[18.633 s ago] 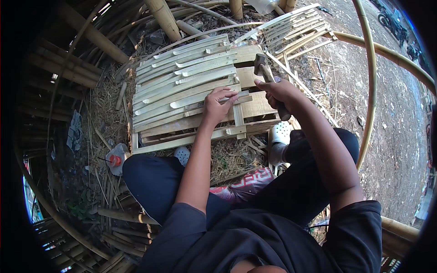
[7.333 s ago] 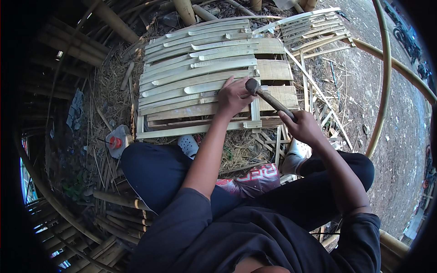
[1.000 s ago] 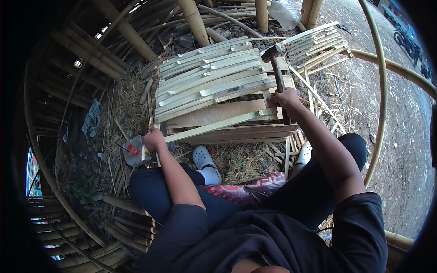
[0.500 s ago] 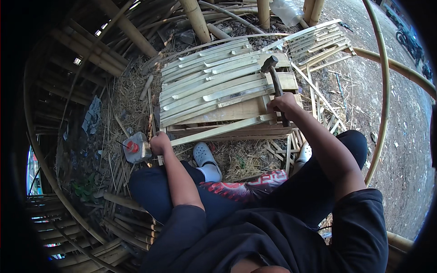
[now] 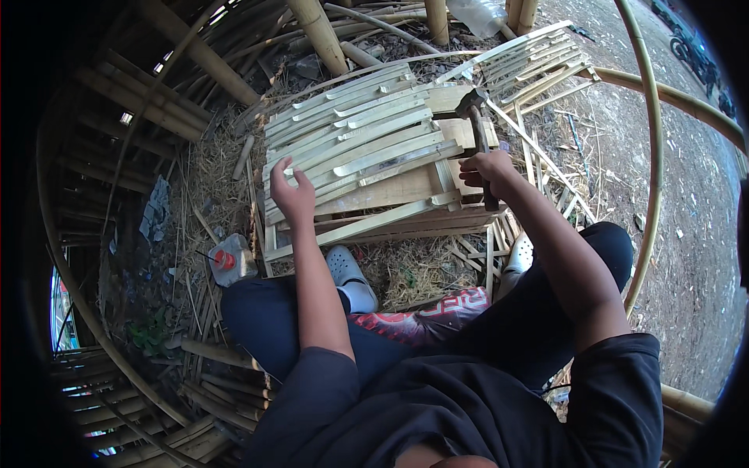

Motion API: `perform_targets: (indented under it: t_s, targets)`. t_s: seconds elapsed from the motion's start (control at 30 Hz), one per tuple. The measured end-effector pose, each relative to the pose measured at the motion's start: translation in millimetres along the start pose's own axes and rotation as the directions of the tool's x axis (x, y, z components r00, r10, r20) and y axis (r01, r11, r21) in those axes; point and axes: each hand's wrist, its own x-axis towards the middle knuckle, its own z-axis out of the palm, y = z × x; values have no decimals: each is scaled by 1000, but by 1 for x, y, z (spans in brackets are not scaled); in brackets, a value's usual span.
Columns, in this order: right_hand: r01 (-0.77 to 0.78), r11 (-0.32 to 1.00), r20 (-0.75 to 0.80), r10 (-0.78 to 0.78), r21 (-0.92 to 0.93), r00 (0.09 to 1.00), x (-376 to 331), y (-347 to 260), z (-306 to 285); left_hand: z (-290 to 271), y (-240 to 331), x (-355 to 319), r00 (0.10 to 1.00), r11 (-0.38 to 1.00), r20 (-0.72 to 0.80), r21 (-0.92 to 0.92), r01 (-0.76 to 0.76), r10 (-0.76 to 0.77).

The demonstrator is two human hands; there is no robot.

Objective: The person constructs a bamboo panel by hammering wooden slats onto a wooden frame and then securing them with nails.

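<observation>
My right hand [image 5: 490, 171] is wrapped round the handle of a hammer [image 5: 478, 129], its dark head pointing up and away from me. Below it lies the right end of a pale bamboo strip [image 5: 367, 225], which runs along the near side of a wooden platform [image 5: 390, 195]. Over the left part of the platform reaches my left hand [image 5: 293, 195], thumb and fingers apart, with nothing in it. Near those fingers lie the left ends of several split bamboo strips [image 5: 343, 156], laid side by side across the boards. Whether the fingertips touch them I cannot tell.
To the left on the ground stands a clear plastic container [image 5: 234, 261] with a red top. A small slatted bamboo panel [image 5: 538, 58] lies at the far right. A curved bamboo pole [image 5: 654, 156] rises at my right. A printed sack [image 5: 425, 316] lies between my legs.
My left hand has let go of the near strip's left end and moved up over the platform, opening. That strip now lies along the platform's near edge. My right hand keeps the hammer.
</observation>
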Motion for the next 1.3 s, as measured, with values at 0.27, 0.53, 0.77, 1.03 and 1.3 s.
perform_targets:
  t_s: [0.27, 0.53, 0.77, 1.03, 1.3]
  targets:
    - [59, 962, -81, -83, -266, 993, -54, -31, -40, 105, 94, -47, 636, 902, 708, -4, -431, 307]
    - [200, 852, -6, -232, -485, 973, -94, -50, -74, 127, 79, -55, 632, 897, 707, -8, -441, 317]
    - [110, 809, 40, -106, -577, 994, -111, -76, -85, 124, 79, -60, 636, 895, 715, 32, -445, 291]
    - [276, 473, 171, -254, -837, 952, -65, -46, -64, 133, 76, -62, 615, 833, 704, 61, -549, 354]
    - [420, 161, 311, -451, -893, 836, -70, -32, -49, 130, 80, -60, 540, 758, 809, 200, -621, 230]
